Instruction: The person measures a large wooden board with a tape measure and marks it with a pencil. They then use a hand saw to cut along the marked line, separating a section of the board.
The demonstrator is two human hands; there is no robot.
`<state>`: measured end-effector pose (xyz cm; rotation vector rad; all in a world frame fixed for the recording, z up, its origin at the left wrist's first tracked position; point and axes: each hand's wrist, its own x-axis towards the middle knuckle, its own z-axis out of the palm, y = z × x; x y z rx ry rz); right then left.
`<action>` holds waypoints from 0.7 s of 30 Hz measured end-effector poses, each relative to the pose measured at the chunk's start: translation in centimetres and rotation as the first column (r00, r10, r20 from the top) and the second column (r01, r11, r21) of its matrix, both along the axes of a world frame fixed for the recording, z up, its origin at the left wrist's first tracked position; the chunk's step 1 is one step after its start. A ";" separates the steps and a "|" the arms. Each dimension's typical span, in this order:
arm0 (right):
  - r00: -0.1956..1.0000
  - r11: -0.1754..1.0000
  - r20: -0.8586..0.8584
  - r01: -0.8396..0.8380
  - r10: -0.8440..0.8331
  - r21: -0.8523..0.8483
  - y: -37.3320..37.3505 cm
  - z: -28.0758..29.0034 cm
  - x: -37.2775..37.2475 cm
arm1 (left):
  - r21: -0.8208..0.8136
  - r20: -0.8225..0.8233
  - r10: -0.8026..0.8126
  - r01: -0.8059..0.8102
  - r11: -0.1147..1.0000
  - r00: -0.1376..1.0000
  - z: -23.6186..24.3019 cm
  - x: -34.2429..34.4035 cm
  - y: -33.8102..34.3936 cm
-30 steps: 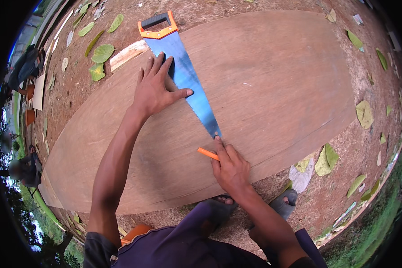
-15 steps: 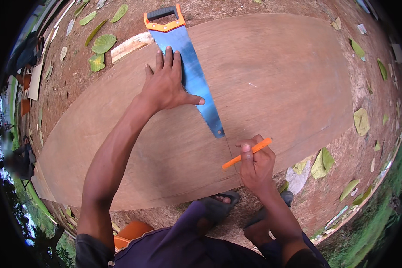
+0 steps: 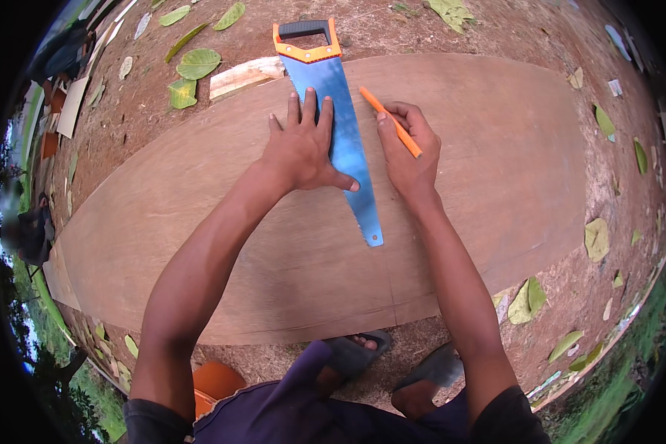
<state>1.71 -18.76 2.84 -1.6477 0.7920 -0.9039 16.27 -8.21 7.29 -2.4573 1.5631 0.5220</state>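
I am looking down at a big brown plywood sheet (image 3: pixel 496 192) that is lying flat on bare reddish ground (image 3: pixel 451 33), and it is filling most of the view from left to right. Green leaves (image 3: pixel 197 64) are lying on the soil around it, and a pale wood offcut (image 3: pixel 246 76) is resting at the far edge of the sheet, left of the saw handle.

On the sheet a hand saw (image 3: pixel 344 140) with a blue blade is lying flat. Its long axis is running from far to near, with the orange and black handle at the far edge of the sheet and the tip pointing toward me, slightly to the right. The saw is lying directly between my two hands, so both are equally close to it.

My left hand (image 3: pixel 302 152) is spread open and is pressing flat on the sheet and on the left part of the blade, the thumb crossing over the blade. My right hand (image 3: pixel 411 152) is closed around an orange pencil (image 3: pixel 391 122), just at the right edge of the blade; the pencil is slanting toward far left. Whether its tip is touching the sheet I cannot tell.

Near the bottom, my feet in dark sandals (image 3: pixel 355 351) are standing at the near edge of the sheet.
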 end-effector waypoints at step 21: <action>0.992 0.953 -0.077 -0.116 0.098 -0.281 -5.2 1.6 6.5 | -0.037 -0.025 0.005 -0.006 0.999 1.000 -0.3 0.3 0.4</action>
